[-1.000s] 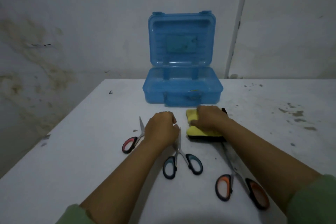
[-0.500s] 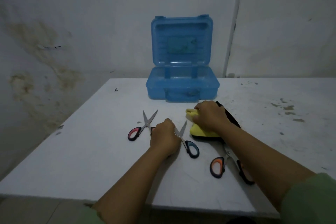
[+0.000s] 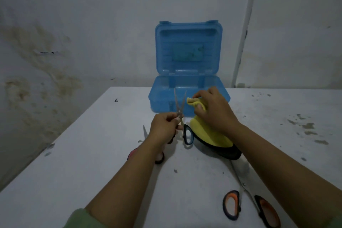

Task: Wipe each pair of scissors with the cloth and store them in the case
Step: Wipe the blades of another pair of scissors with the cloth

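Observation:
My left hand (image 3: 163,130) holds the blue-handled scissors (image 3: 187,135) upright above the table, blades parted and pointing up in front of the case. My right hand (image 3: 215,112) grips a fold of the yellow cloth (image 3: 209,135) with a black edge, lifted just right of the blades. The open blue plastic case (image 3: 188,72) stands behind, lid upright. Red-handled scissors (image 3: 146,151) lie on the table, partly hidden under my left forearm. Orange-handled scissors (image 3: 248,201) lie at the near right.
The white table (image 3: 92,153) has dirt specks at the right and its left edge runs diagonally from back to near left. A stained wall (image 3: 74,24) stands close behind the case, with a white pipe (image 3: 244,33) on it.
My left hand has picked the blue-handled scissors up off the table and turned the blades upward. My right hand has lifted part of the yellow cloth toward the blades.

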